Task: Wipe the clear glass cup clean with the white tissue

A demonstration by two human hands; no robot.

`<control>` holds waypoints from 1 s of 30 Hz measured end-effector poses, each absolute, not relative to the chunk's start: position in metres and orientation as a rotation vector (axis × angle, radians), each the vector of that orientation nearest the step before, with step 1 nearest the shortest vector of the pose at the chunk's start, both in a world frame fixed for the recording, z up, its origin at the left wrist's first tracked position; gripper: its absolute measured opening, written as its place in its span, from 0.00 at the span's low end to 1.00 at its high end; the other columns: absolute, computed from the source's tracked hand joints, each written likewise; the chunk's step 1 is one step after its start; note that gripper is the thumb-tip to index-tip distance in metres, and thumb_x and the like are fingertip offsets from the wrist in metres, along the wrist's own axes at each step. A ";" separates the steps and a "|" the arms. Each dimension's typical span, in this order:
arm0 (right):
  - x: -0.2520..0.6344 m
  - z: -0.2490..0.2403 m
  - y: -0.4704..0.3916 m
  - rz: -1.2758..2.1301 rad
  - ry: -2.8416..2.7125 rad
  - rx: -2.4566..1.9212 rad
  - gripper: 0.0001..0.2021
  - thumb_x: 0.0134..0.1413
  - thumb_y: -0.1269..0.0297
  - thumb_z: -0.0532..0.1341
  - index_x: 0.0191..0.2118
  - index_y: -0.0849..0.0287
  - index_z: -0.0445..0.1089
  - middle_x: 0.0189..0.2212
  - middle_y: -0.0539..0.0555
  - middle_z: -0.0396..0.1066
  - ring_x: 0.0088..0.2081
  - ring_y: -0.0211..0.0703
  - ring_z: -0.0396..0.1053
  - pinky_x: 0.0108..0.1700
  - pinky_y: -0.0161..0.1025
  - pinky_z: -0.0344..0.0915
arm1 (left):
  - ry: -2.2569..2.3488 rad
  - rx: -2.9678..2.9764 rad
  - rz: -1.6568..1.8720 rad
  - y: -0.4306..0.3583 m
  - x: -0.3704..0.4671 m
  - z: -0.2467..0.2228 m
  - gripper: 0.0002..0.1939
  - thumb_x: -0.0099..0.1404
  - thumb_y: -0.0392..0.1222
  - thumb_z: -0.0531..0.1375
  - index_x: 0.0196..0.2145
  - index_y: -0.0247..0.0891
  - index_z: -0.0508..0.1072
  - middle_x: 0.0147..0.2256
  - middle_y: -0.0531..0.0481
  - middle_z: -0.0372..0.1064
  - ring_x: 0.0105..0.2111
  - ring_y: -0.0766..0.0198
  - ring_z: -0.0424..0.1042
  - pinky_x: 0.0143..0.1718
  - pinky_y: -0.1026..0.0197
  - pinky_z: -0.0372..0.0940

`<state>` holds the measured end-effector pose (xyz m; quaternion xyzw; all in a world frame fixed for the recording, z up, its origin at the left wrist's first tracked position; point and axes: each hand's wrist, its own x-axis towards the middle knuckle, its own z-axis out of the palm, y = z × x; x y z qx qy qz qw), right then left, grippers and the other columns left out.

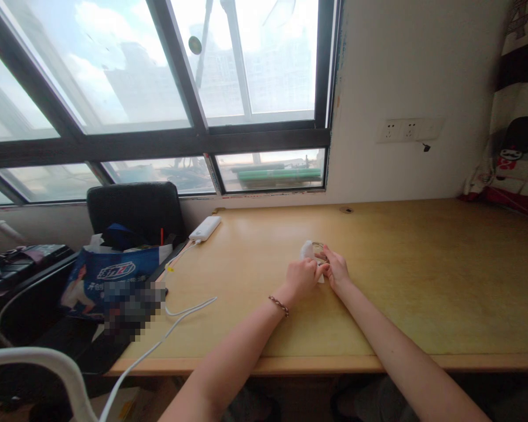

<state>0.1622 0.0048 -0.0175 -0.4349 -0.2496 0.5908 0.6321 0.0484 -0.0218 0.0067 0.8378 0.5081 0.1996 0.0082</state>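
White object (307,250) is in the curled left hand (303,276). Half-closed right hand (337,271) touches a thin loop (317,244)

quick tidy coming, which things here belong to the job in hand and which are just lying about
Seemingly in use:
- small white item
- thin loop beside it

Lying about:
- white power bank
- white cable
- blue bag

Operator: State the item's condition.
Technician: White rounded piece (307,250): smooth, narrowed at the top, roughly upright, lower part hidden. Position: four o'clock from view centre.
Operator: Adjacent parts?
Technician: Thin brownish loop (317,244): curved, at two to three o'clock of the piece. Small white edge (321,279): at five o'clock, mostly covered. Attachment between them cannot be determined.
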 end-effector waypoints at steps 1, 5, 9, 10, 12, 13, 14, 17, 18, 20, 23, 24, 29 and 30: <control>0.163 -0.018 0.005 1.332 -0.571 -0.994 0.18 0.33 0.50 0.64 0.26 0.62 0.66 0.24 0.52 0.71 0.19 0.36 0.65 0.18 0.32 0.60 | 1.513 2.600 0.649 -0.021 0.048 0.006 0.27 0.63 0.54 0.40 0.29 0.34 0.71 0.29 0.44 0.69 0.28 0.63 0.68 0.30 0.63 0.59; 0.164 -0.021 0.006 1.297 -0.567 -0.999 0.19 0.34 0.49 0.63 0.27 0.62 0.67 0.19 0.50 0.68 0.19 0.35 0.63 0.17 0.31 0.57 | 1.110 2.457 0.780 -0.016 0.043 0.006 0.22 0.64 0.50 0.42 0.35 0.37 0.72 0.32 0.48 0.70 0.31 0.65 0.67 0.33 0.64 0.60; 0.165 -0.021 0.005 1.309 -0.607 -0.970 0.19 0.35 0.50 0.63 0.28 0.61 0.67 0.18 0.48 0.67 0.18 0.34 0.62 0.18 0.31 0.57 | 0.898 2.396 0.800 -0.013 0.039 0.005 0.21 0.65 0.47 0.41 0.46 0.39 0.66 0.41 0.47 0.69 0.39 0.63 0.67 0.41 0.61 0.61; 0.164 -0.021 0.005 1.306 -0.621 -0.970 0.19 0.36 0.50 0.63 0.29 0.62 0.68 0.18 0.49 0.67 0.19 0.35 0.62 0.18 0.32 0.58 | 0.897 2.419 0.782 -0.013 0.039 0.005 0.21 0.65 0.48 0.41 0.49 0.39 0.64 0.44 0.47 0.67 0.42 0.62 0.66 0.43 0.61 0.60; 0.164 -0.021 0.005 1.290 -0.647 -0.989 0.19 0.36 0.49 0.63 0.30 0.62 0.68 0.19 0.49 0.68 0.20 0.36 0.63 0.19 0.32 0.58 | 0.948 2.490 0.732 -0.014 0.037 0.007 0.22 0.64 0.49 0.42 0.53 0.41 0.59 0.50 0.47 0.61 0.47 0.59 0.63 0.46 0.59 0.59; 0.164 -0.022 0.005 1.275 -0.657 -1.003 0.20 0.36 0.49 0.63 0.30 0.62 0.68 0.20 0.50 0.68 0.20 0.36 0.63 0.19 0.31 0.58 | 0.993 2.528 0.702 -0.015 0.037 0.008 0.23 0.64 0.51 0.43 0.54 0.43 0.57 0.53 0.48 0.58 0.48 0.59 0.62 0.47 0.59 0.58; 0.163 -0.022 0.005 1.261 -0.666 -1.014 0.20 0.36 0.49 0.63 0.30 0.62 0.68 0.20 0.50 0.68 0.20 0.36 0.64 0.19 0.31 0.58 | 1.045 2.564 0.674 -0.016 0.036 0.009 0.24 0.63 0.52 0.43 0.55 0.44 0.54 0.54 0.49 0.55 0.49 0.58 0.61 0.47 0.59 0.59; 0.163 -0.023 0.005 1.241 -0.672 -1.037 0.20 0.35 0.49 0.63 0.29 0.62 0.67 0.20 0.49 0.68 0.19 0.34 0.63 0.17 0.30 0.56 | 1.216 2.636 0.614 -0.019 0.037 0.012 0.26 0.62 0.54 0.43 0.57 0.50 0.47 0.57 0.52 0.49 0.48 0.58 0.62 0.44 0.58 0.61; 0.163 -0.023 0.005 1.243 -0.665 -1.042 0.20 0.35 0.49 0.63 0.29 0.62 0.67 0.19 0.49 0.68 0.18 0.34 0.62 0.16 0.30 0.56 | 1.278 2.644 0.602 -0.020 0.037 0.013 0.26 0.62 0.54 0.43 0.57 0.51 0.46 0.57 0.52 0.49 0.47 0.58 0.63 0.42 0.59 0.62; 0.162 -0.023 0.004 1.258 -0.638 -1.043 0.20 0.34 0.49 0.63 0.29 0.61 0.66 0.19 0.49 0.67 0.17 0.34 0.62 0.15 0.30 0.55 | 1.381 2.643 0.585 -0.021 0.038 0.014 0.26 0.62 0.54 0.44 0.57 0.51 0.46 0.57 0.52 0.50 0.46 0.59 0.64 0.41 0.59 0.62; 0.162 -0.019 0.003 1.279 -0.575 -1.019 0.19 0.33 0.49 0.64 0.27 0.60 0.65 0.17 0.48 0.66 0.17 0.34 0.62 0.14 0.30 0.55 | 1.427 2.628 0.570 -0.022 0.039 0.016 0.25 0.61 0.54 0.46 0.56 0.50 0.52 0.55 0.50 0.53 0.46 0.59 0.64 0.42 0.60 0.62; 0.162 -0.017 0.003 1.284 -0.555 -1.005 0.18 0.33 0.50 0.64 0.27 0.60 0.65 0.17 0.48 0.66 0.17 0.34 0.62 0.14 0.30 0.55 | 1.421 2.625 0.571 -0.022 0.039 0.017 0.25 0.61 0.54 0.47 0.55 0.49 0.54 0.55 0.50 0.54 0.46 0.59 0.64 0.42 0.60 0.62; 0.163 -0.010 0.000 1.318 -0.519 -0.901 0.16 0.33 0.54 0.65 0.27 0.61 0.66 0.22 0.51 0.70 0.21 0.37 0.66 0.17 0.31 0.60 | 1.388 2.661 0.599 -0.021 0.039 0.015 0.20 0.62 0.53 0.46 0.46 0.44 0.65 0.45 0.49 0.65 0.39 0.62 0.68 0.39 0.62 0.62; 0.163 -0.010 0.000 1.321 -0.516 -0.893 0.16 0.33 0.54 0.65 0.27 0.61 0.66 0.23 0.51 0.70 0.22 0.37 0.66 0.18 0.31 0.61 | 1.399 2.676 0.590 -0.021 0.040 0.014 0.20 0.62 0.54 0.45 0.44 0.44 0.67 0.43 0.49 0.66 0.37 0.62 0.68 0.37 0.62 0.62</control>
